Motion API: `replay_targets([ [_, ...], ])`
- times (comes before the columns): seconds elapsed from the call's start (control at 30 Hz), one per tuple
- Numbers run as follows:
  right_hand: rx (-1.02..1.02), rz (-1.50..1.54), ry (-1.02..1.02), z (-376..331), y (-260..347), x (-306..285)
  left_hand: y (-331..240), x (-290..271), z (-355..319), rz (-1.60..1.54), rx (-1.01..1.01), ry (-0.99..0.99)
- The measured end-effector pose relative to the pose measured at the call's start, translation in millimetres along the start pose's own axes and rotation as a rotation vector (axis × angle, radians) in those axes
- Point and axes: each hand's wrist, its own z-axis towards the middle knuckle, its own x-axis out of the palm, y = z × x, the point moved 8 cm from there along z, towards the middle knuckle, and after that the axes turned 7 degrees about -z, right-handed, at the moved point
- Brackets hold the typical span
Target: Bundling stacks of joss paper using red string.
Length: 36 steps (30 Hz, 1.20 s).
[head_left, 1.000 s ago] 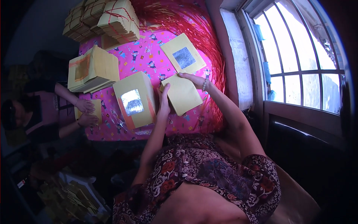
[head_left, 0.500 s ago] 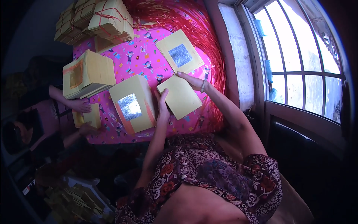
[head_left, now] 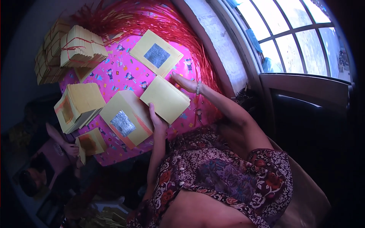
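Both my hands hold a stack of plain yellow paper sheets (head_left: 165,99) over a bright pink patterned cloth (head_left: 121,74). My left hand (head_left: 157,121) grips its near edge. My right hand (head_left: 184,81), with a bracelet at the wrist, holds its far corner. Just left of the stack lies another yellow stack with a silver foil square (head_left: 125,122) and orange edges. A further foil-faced yellow stack (head_left: 156,57) rests beyond my right hand.
Tied bundles of yellow paper (head_left: 81,47) sit at the far left, with a thick loose stack (head_left: 78,106) nearer. Red plastic strings (head_left: 152,19) spread across the cloth's far side. Another person (head_left: 49,152) at the left handles a small yellow stack (head_left: 89,144). A barred window (head_left: 289,34) is at right.
The view has shifted, so everything sits lower and more to the right in the frame. My hands keep hold of the plain yellow stack. The other person's hands moved to the small stack.
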Motion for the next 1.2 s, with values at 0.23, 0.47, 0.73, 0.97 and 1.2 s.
replay_targets([
  [0.23,0.072,0.053,0.217,-31,-14,37,11,9,-3,0.119,0.026,0.039],
  [0.47,0.034,-0.028,0.084,-24,-24,14,15,14,-4,0.075,0.014,0.039],
  [0.73,0.047,0.009,0.143,-35,-18,10,14,6,-9,0.074,0.054,0.064],
  [0.97,0.096,-0.009,0.121,-25,-4,6,-1,7,-8,0.041,0.114,-0.043],
  [1.2,0.088,-0.037,0.147,16,31,21,-21,-2,37,-0.578,-0.084,0.084],
])
